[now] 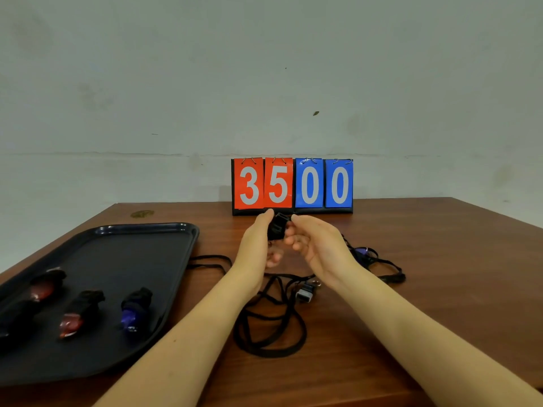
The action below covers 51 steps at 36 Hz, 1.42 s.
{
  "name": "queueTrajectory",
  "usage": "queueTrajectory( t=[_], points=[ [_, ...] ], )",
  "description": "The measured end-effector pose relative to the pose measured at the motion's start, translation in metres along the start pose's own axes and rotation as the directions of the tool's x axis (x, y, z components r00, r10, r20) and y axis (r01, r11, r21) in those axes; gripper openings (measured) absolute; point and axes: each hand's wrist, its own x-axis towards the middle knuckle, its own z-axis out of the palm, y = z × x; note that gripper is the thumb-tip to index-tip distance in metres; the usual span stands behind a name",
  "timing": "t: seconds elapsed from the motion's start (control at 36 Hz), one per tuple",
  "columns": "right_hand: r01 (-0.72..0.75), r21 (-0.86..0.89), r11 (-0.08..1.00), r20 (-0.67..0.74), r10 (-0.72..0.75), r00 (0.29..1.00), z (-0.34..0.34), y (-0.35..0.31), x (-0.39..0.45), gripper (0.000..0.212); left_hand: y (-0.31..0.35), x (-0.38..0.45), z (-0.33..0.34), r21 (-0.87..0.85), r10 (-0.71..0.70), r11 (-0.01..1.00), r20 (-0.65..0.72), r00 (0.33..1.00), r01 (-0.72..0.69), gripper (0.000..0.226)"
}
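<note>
One broad wooden table [426, 259] fills the near half of the room and runs up to a pale wall. On its left side lies a dark tray [123, 254], with one corner reaching toward the middle. At the far edge of the table, against the wall, stands a flip scoreboard [292, 185]; its two red cards read 3 and 5 and its two blue cards read 0 and 0.

Both forearms stretch out from the near edge and meet just in front of the scoreboard. The left hand [255, 245] and the right hand [317, 245] together grasp a small black whistle [277, 229], which is raised above the table between their fingertips. The left hand pinches it near the top, and the right hand's curled fingers close on its other side.

Below the hands, a black cord [264, 333] sprawls in loose loops on the wood, and a grey whistle [304, 292] lies among them. To the right a purple whistle [363, 252] lies in its own tangle of cord.

Three wrapped bundles lie in the tray's near part: a red bundle [47, 284] on the left, a second red bundle [79, 312] in the middle, and a blue bundle [135, 308] on the right.
</note>
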Motion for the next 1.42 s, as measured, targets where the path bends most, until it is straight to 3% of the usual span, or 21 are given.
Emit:
queueTrajectory(
  t=[0.17,0.25,0.36,0.44,0.5,0.58,0.67,0.75,0.83,0.92,1.0,1.22,1.31,1.42],
  points=[
    [0.048,-0.065,0.997,0.009,-0.048,0.999,0.0,0.001,0.0,0.012,0.003,-0.005,0.0,-0.162,0.055,0.986,0.073,0.996,-0.042,0.015],
    [0.092,-0.101,0.991,-0.013,-0.094,0.995,0.0,0.002,0.001,0.009,0.004,-0.005,-0.002,-0.226,0.095,0.972,0.114,0.989,-0.067,0.018],
    [0.143,-0.143,0.979,-0.019,-0.147,0.989,-0.001,0.003,0.001,0.008,0.004,-0.007,-0.003,-0.34,0.047,0.94,0.199,0.979,0.024,0.031],
    [0.194,-0.261,0.946,-0.026,-0.208,0.978,-0.001,0.005,0.0,0.007,0.004,-0.007,-0.002,-0.42,-0.021,0.901,0.202,0.979,0.106,0.028],
    [0.272,-0.441,0.855,0.012,-0.297,0.955,0.0,0.009,0.0,0.006,0.003,-0.006,-0.003,-0.5,-0.083,0.85,0.188,0.979,0.168,0.025],
    [0.399,-0.734,0.549,0.143,-0.45,0.881,-0.001,0.014,0.001,0.006,0.001,-0.003,-0.005,-0.586,-0.158,0.775,0.181,0.971,0.235,0.02],
    [0.478,-0.823,0.306,0.27,-0.529,0.805,-0.004,0.015,0.001,0.005,-0.001,-0.001,-0.009,-0.598,-0.186,0.761,0.173,0.967,0.253,0.018],
    [0.52,-0.835,0.177,0.364,-0.531,0.765,-0.007,0.014,-0.001,0.006,-0.002,0.0,-0.012,-0.533,-0.173,0.811,0.179,0.969,0.243,0.019],
    [0.518,-0.841,0.157,0.374,-0.522,0.766,-0.01,0.012,-0.002,0.007,-0.002,0.001,-0.014,-0.298,-0.098,0.945,0.138,0.986,0.136,0.023],
    [0.501,-0.842,0.199,0.341,-0.523,0.781,-0.009,0.01,-0.003,0.009,-0.002,0.0,-0.012,-0.129,-0.06,0.989,0.071,0.996,0.069,0.029],
    [0.51,-0.815,0.273,0.311,-0.537,0.784,-0.006,0.008,-0.005,0.006,-0.002,-0.003,-0.007,-0.195,-0.104,0.974,0.063,0.993,0.114,0.041],
    [0.459,-0.803,0.381,0.233,-0.508,0.829,-0.01,0.007,0.001,0.005,0.003,-0.007,-0.004,-0.407,-0.046,0.903,0.226,0.973,0.137,0.037],
    [0.472,-0.82,0.323,0.267,-0.514,0.815,-0.012,0.007,0.001,0.006,0.002,-0.006,-0.004,-0.456,-0.055,0.875,0.24,0.969,0.162,0.04],
    [0.516,-0.843,0.155,0.375,-0.52,0.768,-0.015,0.005,-0.001,0.011,-0.001,-0.003,-0.002,-0.422,-0.041,0.901,0.142,0.989,0.098,0.033]
  ],
)
